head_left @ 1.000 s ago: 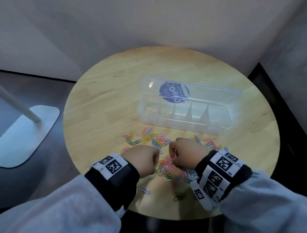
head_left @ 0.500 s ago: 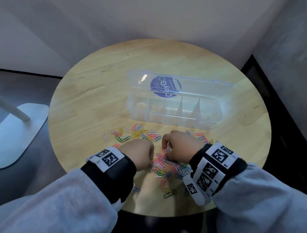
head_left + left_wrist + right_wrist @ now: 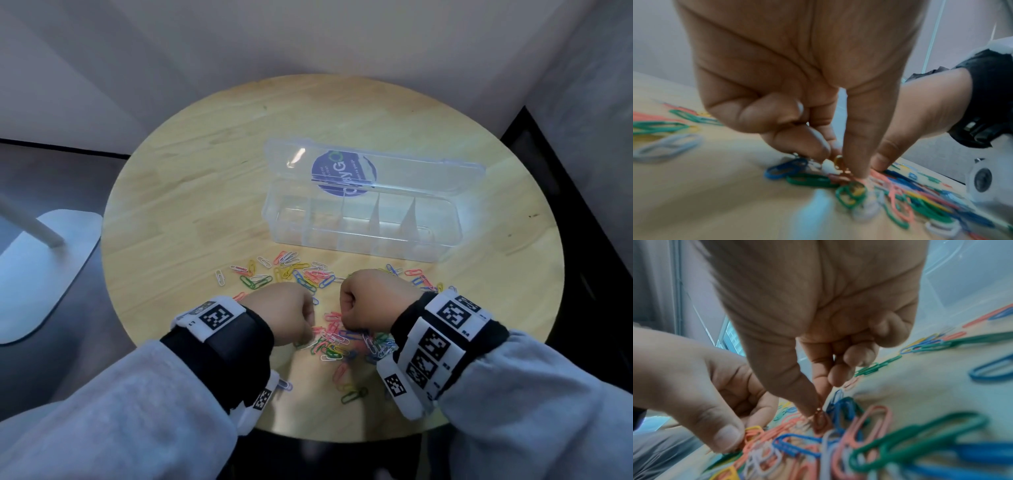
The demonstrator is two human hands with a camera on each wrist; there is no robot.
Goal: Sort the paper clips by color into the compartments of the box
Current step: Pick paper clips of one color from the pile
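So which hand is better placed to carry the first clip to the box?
Probably the right hand. It pinches a red clip at the pile, and it is on the box's side of the table. The left hand is farther from the box and pinches clips too.

Red, blue, green, yellow, seemingly white paper clips (image 3: pixel 329 339); clear box (image 3: pixel 363 226).

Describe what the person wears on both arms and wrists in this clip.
Both arms are in light grey fleecy sleeves. Each wrist carries a black band with white blocky modules printed with black-and-white square fiducial markers. The left hand and right hand are bare, without gloves.
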